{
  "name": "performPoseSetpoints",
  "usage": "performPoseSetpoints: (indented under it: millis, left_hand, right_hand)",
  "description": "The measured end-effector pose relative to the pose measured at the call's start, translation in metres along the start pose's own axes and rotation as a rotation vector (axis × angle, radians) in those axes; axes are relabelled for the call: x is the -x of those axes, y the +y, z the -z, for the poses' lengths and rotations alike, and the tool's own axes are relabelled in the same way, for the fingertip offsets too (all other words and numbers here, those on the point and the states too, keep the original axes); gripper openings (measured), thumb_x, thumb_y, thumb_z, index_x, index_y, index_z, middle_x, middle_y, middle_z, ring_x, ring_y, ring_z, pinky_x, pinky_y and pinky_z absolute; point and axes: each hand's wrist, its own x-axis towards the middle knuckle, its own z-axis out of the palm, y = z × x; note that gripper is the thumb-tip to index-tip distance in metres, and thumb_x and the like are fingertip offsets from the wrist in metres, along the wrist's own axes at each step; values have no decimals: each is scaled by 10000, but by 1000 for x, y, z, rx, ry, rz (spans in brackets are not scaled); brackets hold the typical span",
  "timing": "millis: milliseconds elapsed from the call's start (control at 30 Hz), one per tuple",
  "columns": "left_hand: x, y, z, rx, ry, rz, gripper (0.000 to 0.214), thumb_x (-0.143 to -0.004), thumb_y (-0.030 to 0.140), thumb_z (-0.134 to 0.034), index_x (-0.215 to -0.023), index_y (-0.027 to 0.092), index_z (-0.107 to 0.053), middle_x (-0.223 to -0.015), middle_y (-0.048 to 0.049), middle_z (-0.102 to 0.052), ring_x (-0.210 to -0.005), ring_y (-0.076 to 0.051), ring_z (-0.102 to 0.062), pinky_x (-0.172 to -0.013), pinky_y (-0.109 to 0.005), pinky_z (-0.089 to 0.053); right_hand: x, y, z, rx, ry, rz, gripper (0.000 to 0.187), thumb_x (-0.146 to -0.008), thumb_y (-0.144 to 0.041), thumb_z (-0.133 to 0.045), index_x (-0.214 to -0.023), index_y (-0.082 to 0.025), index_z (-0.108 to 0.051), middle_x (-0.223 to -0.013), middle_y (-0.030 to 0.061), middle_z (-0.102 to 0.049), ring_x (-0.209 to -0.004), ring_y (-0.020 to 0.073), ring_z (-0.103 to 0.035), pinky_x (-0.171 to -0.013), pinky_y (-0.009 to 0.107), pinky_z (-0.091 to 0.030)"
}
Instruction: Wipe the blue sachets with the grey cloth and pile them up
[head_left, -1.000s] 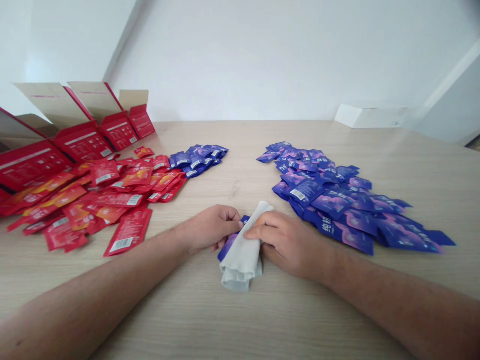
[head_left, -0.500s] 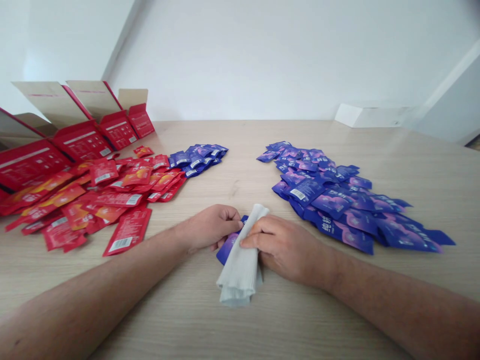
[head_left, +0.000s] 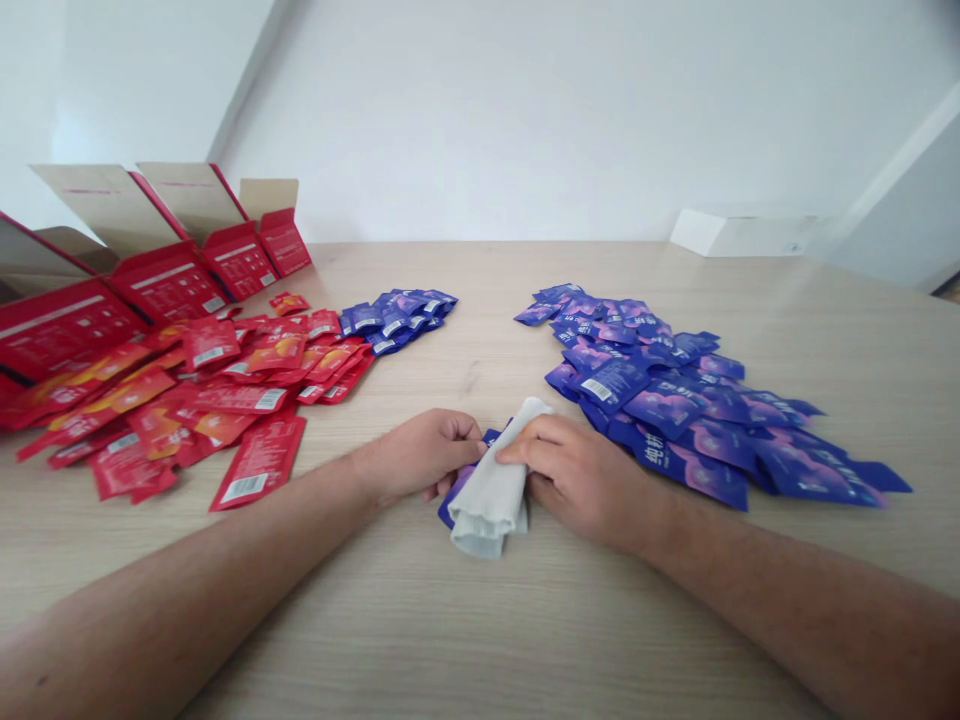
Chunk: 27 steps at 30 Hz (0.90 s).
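Observation:
My left hand [head_left: 433,453] pinches the edge of a blue and purple packet [head_left: 448,503] just above the table in front of me. A folded, ribbed white cloth [head_left: 491,492] lies across that packet and covers most of it. My right hand [head_left: 577,480] is closed on the cloth, thumb and fingers gripping it from the right side. The fingertips under the cloth are hidden.
Red and orange packets [head_left: 259,465] are heaped at the left, with a small group of blue packets [head_left: 394,318] beyond. A larger pile of blue packets [head_left: 667,395] spreads rightward. Open red boxes [head_left: 169,285] stand back left; a white box [head_left: 739,233] is at the back right.
My right hand has moved slightly up and right with the white cloth, whose lower end has drawn up away from me. My left hand has hardly moved and still holds the packet.

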Motion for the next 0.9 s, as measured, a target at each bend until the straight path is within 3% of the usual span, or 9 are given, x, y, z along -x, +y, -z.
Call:
performPoseSetpoints:
  millis: [133,300,500,667,800,900]
  left_hand:
    - [0,0,0,-7,-4,-10,270,-839,446,-609,-822,177,-592,-509,65,-520,-376,-71,-473,-337,-154,-349]
    - [-1,-2,0,-7,-2,-8,259,-860,435,-574,-807,182,-572,-507,58,-530,-371,-68,-460,-328,-146,-332]
    - [-1,0,1,-5,-6,-14,285,-847,464,-594,-811,183,-574,-508,66,-518,-377,-73,-473,-341,-157,-356]
    - [0,0,1,-8,0,-2,281,-854,459,-580,-818,180,-580,-501,58,-527,-368,-70,-459,-331,-149,-319]
    - [-1,0,1,-14,-4,-20,273,-854,449,-586,-826,178,-578,-509,64,-515,-382,-72,-470,-338,-148,-349]
    - [-1,-1,1,-11,-8,-16,257,-864,430,-572,-819,177,-571,-507,62,-516,-377,-67,-456,-336,-143,-340]
  right_hand:
    - [0,-3,1,-8,-55,95,327,-867,-52,-589,-1137,-198,-701,-1057,78,-683,-975,207,-624,-893,359,-530]
    - [1,2,1,-13,4,-12,369,-863,-40,-582,-1173,-211,-683,-1082,75,-670,-1024,214,-620,-944,386,-515]
    - [0,-1,1,-15,-75,90,334,-865,-58,-597,-1152,-198,-693,-1080,76,-677,-1001,213,-616,-907,356,-520]
    - [0,1,1,-1,-18,-23,361,-864,-36,-583,-1165,-207,-684,-1089,75,-666,-1024,218,-613,-948,386,-508]
    - [0,-1,3,-6,-80,55,335,-867,-52,-592,-1149,-200,-696,-1077,74,-678,-997,215,-618,-912,361,-517]
    - [0,1,2,-11,-57,19,358,-868,-46,-587,-1173,-207,-684,-1100,69,-670,-1021,214,-611,-938,367,-508]
